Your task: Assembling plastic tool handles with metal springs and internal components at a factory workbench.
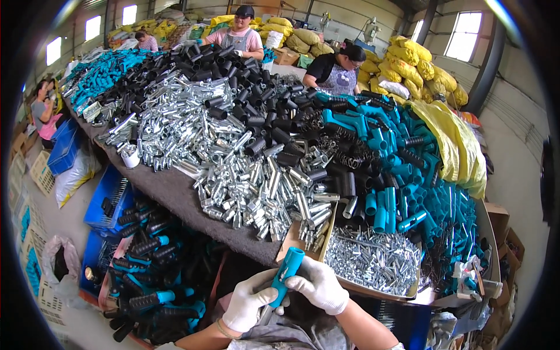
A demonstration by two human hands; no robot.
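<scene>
Gripping teal plastic handle [287, 273] at 6 o'clock: right hand [319, 284], white-gloved, fingers closed round its middle; left hand [249, 301], also gloved, wrapped round lower end. Handle tilted, open end toward 1 o'clock. Cardboard tray of small metal pins [373, 259] just beside, 2 o'clock. Silver metal tubes [256, 192] heaped at 12. Finished teal-black grips [153, 274] piled at 9.
</scene>
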